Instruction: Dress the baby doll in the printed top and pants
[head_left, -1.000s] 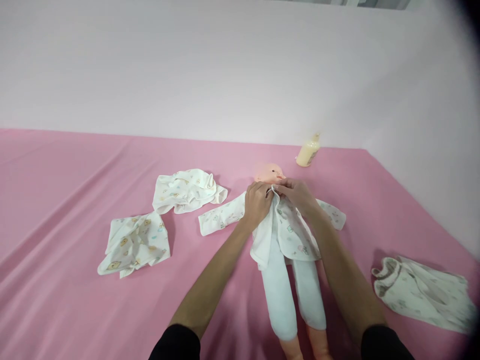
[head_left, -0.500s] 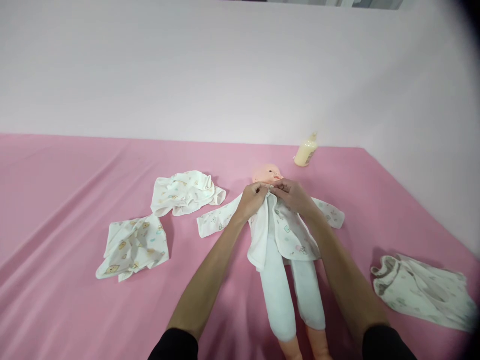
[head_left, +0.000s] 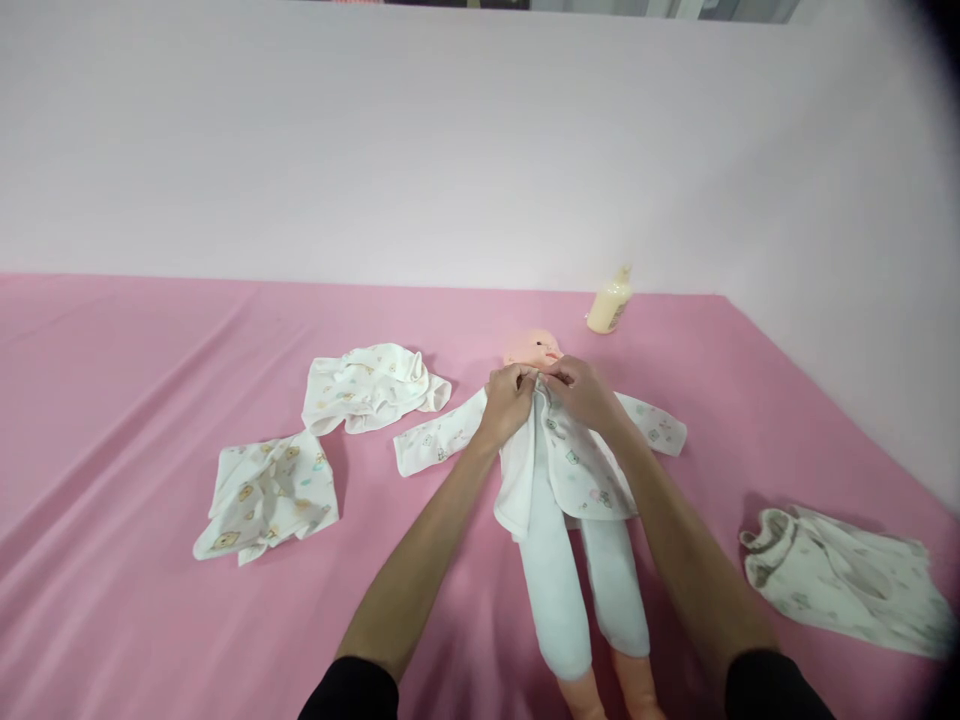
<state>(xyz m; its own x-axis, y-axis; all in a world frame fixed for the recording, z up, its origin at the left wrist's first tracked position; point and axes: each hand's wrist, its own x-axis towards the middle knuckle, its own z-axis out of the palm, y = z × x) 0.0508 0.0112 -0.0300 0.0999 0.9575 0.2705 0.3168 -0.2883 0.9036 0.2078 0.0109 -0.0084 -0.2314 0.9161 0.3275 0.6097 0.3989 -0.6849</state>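
Note:
A baby doll [head_left: 534, 347] lies on its back, its head away from me. It wears a white printed jacket [head_left: 589, 470] with long sleeves spread to both sides, and plain white leggings [head_left: 556, 600]. At the neck, my left hand [head_left: 512, 395] pinches one front edge of the jacket. My right hand [head_left: 576, 388] pinches the other edge close beside it, and the fingertips nearly meet under the doll's chin. Below the hands the jacket front hangs apart. Whatever fastening lies between the fingers is too small to make out.
Two crumpled white printed garments, one farther back [head_left: 371, 388] and one nearer [head_left: 274, 495], lie left of the doll. Another folded garment [head_left: 847, 580] lies at the right. A pale yellow pump bottle [head_left: 609, 305] stands near the white wall on the pink sheet [head_left: 135, 400].
The right forearm and hand have shifted very slightly left. Both hands stay pinched at the jacket's neck, and the garments and bottle keep their places.

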